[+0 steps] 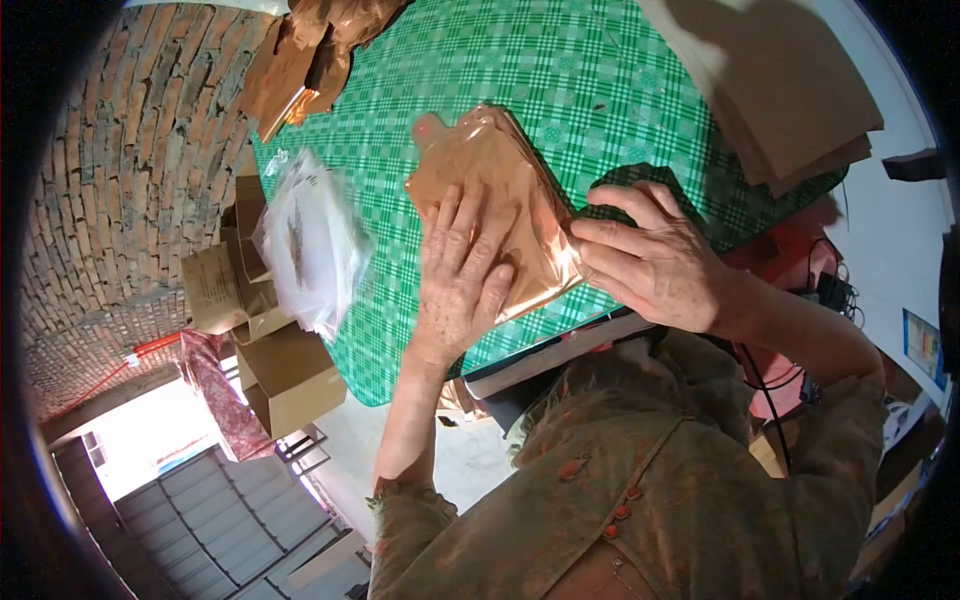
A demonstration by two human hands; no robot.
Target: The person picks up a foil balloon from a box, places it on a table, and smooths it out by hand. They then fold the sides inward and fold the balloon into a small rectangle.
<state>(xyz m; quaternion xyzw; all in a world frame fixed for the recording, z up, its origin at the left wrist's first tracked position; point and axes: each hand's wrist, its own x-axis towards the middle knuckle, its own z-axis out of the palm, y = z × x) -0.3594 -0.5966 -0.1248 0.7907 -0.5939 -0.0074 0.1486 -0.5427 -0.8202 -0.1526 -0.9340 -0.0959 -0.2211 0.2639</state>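
A stack of shiny copper-coloured film sheets (480, 165) lies on a table covered with a green checked cloth (590, 70). My left hand (455, 285) rests flat on the stack's near part, palm down, fingers spread and pointing away from me. My right hand (650, 260) comes in from the right. Its fingers and thumb pinch the stack's right edge, close to the table's near rim.
More crumpled copper film (310, 50) lies at the far left of the table. Clear plastic bags (305, 240) hang over its left edge. Brown paper sheets (790, 90) are piled at the far right. Cardboard boxes (290, 380) stand on the floor by a brick wall (120, 180).
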